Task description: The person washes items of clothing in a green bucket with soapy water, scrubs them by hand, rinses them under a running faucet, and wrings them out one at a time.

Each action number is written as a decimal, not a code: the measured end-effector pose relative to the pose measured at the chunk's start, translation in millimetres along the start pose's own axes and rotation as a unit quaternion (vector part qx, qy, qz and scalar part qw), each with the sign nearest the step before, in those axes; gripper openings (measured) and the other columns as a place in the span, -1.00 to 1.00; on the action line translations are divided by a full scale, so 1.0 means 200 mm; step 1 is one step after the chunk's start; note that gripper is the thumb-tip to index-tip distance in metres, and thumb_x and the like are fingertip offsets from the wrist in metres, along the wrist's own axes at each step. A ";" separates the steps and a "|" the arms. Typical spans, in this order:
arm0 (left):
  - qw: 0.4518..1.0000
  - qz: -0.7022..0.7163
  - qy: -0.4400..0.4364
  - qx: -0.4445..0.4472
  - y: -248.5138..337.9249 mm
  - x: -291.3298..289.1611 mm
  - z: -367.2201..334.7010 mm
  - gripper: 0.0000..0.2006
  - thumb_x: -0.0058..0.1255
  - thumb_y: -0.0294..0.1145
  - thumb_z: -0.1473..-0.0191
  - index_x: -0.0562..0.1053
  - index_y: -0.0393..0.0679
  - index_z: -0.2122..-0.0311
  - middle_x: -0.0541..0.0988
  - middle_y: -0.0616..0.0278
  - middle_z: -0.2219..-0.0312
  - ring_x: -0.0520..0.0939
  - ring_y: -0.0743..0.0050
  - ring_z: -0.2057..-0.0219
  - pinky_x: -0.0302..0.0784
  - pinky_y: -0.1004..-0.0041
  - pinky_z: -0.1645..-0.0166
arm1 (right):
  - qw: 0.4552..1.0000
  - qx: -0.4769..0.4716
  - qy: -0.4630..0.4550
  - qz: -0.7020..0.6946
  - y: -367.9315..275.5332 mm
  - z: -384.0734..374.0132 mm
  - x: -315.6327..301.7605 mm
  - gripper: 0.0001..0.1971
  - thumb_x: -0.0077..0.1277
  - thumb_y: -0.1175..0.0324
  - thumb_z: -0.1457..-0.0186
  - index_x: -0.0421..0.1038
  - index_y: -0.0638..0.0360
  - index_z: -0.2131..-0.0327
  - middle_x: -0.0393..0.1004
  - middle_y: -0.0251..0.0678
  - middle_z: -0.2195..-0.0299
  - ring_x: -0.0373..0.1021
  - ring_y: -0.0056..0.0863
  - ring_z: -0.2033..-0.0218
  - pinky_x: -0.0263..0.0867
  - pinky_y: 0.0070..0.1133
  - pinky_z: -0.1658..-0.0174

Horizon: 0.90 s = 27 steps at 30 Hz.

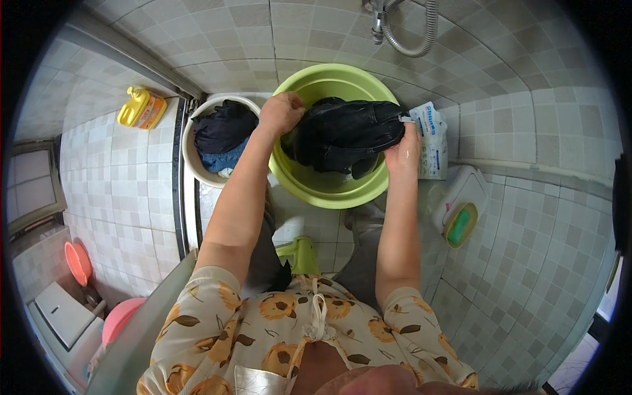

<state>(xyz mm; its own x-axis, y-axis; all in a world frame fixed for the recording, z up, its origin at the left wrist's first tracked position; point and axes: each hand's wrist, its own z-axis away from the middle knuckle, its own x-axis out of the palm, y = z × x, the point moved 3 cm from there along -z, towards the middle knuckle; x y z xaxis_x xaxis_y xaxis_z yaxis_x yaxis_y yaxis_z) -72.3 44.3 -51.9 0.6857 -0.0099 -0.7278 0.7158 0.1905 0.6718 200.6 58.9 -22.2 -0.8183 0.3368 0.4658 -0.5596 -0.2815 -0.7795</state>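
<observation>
A wet black garment point(349, 135) is held up over a large green basin point(329, 199), its lower folds hanging into the water. My right hand point(404, 150) grips its right end, where a small white tag point(407, 119) sticks out. At the garment's left edge, above the basin's rim, my left hand point(282, 113) is closed with curled fingers; the exact spot it pinches is partly hidden. Left of the basin stands a white bucket point(189, 155) with a dark garment point(225, 128) and a blue denim piece point(222, 158) in it.
A white and blue pouch point(431, 141) leans right of the basin. Green soap point(461, 225) lies in a dish beyond it. A yellow jug point(141, 108) stands at far left. Between my legs is a green stool point(303, 255). A shower hose point(431, 29) hangs on the wall.
</observation>
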 end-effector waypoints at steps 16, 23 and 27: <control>0.931 -0.129 -0.309 0.143 0.22 0.41 0.22 -0.51 0.05 -0.24 0.15 0.41 0.05 0.00 0.51 0.18 0.12 0.47 0.14 0.07 0.38 0.26 -0.01 | 0.988 -0.029 -0.038 -0.145 -0.09 0.00 -0.04 -0.59 -0.31 0.16 -0.17 0.34 0.25 0.08 0.41 -0.16 0.09 0.36 -0.22 0.06 0.31 -0.30 0.01; 0.934 -0.276 -0.201 0.107 0.20 0.38 0.23 -0.67 0.03 -0.16 0.09 0.51 0.14 0.14 0.54 0.31 0.18 0.47 0.27 0.08 0.34 0.22 0.05 | 0.988 -0.076 -0.036 -0.127 -0.17 -0.01 -0.08 -0.61 -0.25 0.16 -0.16 0.35 0.24 0.09 0.41 -0.16 0.08 0.34 -0.24 0.04 0.29 -0.30 -0.01; 0.955 -0.277 -0.102 0.038 0.16 0.24 0.16 -0.82 0.10 -0.20 0.17 0.56 0.04 0.40 0.58 0.29 0.37 0.54 0.29 0.24 0.35 0.27 0.14 | 0.987 -0.130 0.004 -0.096 -0.19 -0.06 -0.16 -0.68 -0.17 0.24 -0.13 0.35 0.25 0.13 0.42 -0.18 0.13 0.40 -0.27 0.14 0.36 -0.36 0.10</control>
<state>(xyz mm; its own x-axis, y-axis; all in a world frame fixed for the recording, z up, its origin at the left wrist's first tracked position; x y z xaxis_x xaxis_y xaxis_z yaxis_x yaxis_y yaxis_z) -12.5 19.4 -60.3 0.2056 -0.2806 -0.9376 0.9781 0.0285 0.2060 249.9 69.8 -13.1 -0.6993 0.3691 0.6122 -0.6500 0.0282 -0.7594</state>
